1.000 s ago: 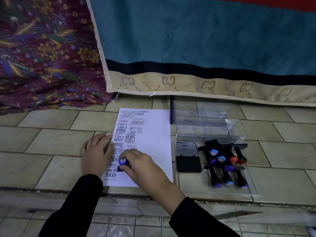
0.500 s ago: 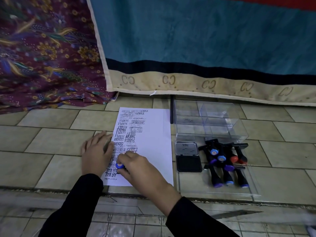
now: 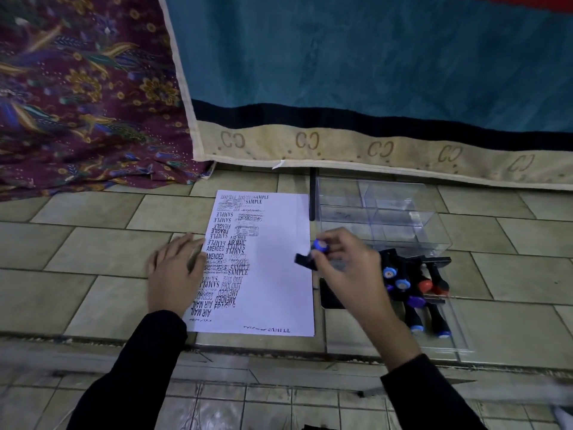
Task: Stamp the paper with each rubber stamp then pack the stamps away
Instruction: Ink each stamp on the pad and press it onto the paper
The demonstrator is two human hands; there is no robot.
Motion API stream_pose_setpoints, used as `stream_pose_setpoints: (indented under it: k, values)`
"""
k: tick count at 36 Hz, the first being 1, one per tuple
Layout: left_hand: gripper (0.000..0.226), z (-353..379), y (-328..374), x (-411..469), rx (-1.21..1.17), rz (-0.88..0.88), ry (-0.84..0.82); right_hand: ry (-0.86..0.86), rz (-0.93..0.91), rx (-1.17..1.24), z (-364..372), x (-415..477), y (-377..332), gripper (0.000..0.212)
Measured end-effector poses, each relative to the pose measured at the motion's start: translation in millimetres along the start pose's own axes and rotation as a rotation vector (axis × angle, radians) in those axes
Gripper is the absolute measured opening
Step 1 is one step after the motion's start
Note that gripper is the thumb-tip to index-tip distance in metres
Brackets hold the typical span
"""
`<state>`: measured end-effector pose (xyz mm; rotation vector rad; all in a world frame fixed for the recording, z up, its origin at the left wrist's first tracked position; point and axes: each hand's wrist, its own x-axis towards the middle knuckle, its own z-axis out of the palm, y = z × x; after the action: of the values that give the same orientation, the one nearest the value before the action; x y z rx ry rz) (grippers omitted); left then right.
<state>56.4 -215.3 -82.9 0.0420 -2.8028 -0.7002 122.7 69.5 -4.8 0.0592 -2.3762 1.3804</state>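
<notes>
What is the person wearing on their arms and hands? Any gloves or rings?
Long black sleeves cover both arms down to the wrists. The left sleeve and the right sleeve look plain, with no pattern visible. The left hand and the right hand are bare, with no gloves, and no rings or watch that I can see.

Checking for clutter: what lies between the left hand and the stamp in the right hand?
Head view: only the paper, printed at left, bare at right, lies between left hand and stamp.
</notes>
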Motion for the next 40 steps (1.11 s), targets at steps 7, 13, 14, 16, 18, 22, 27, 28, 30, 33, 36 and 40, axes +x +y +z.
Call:
stream_pose_setpoints:
  k: [7,13,14,16,18,22,27,28,30,33,36,40]
  values:
    - [0.03,-2,5,-1,-0.023,-0.013,0.013,-0.003,-0.036,-0.137,-28,-19,23,0.021]
    - [0.03,-4,6,-2,-0.02,-0.019,-0.003,-0.048,-0.048,-0.223,-33,-28,30,0.021]
    - [0.03,-4,6,-2,-0.021,-0.019,-0.002,-0.05,-0.054,-0.232,-33,-29,30,0.021]
    - [0.03,-4,6,-2,-0.024,-0.02,0.001,-0.055,-0.06,-0.236,-32,-30,30,0.022]
    - [0.029,-4,6,-2,-0.022,-0.018,0.0,-0.057,-0.064,-0.229,-31,-31,30,0.024]
    - [0.029,-4,6,-2,-0.018,-0.019,-0.004,-0.072,-0.074,-0.228,-29,-31,30,0.025]
    - [0.03,-5,7,-2,-0.013,-0.021,-0.007,-0.075,-0.089,-0.229,-28,-30,30,0.022]
    - [0.03,-5,8,-2,-0.013,-0.022,-0.008,-0.076,-0.101,-0.227,-28,-30,30,0.022]
    - [0.029,-6,8,-3,-0.016,-0.028,-0.009,-0.078,-0.121,-0.228,-27,-31,30,0.021]
    - [0.029,-6,9,-3,-0.017,-0.029,-0.007,-0.076,-0.126,-0.249,-26,-29,29,0.019]
    - [0.028,-6,9,-3,-0.007,-0.029,-0.011,-0.065,-0.126,-0.253,-25,-26,27,0.018]
    - [0.029,-6,9,-3,-0.007,-0.033,-0.014,-0.068,-0.137,-0.262,-25,-30,27,0.018]
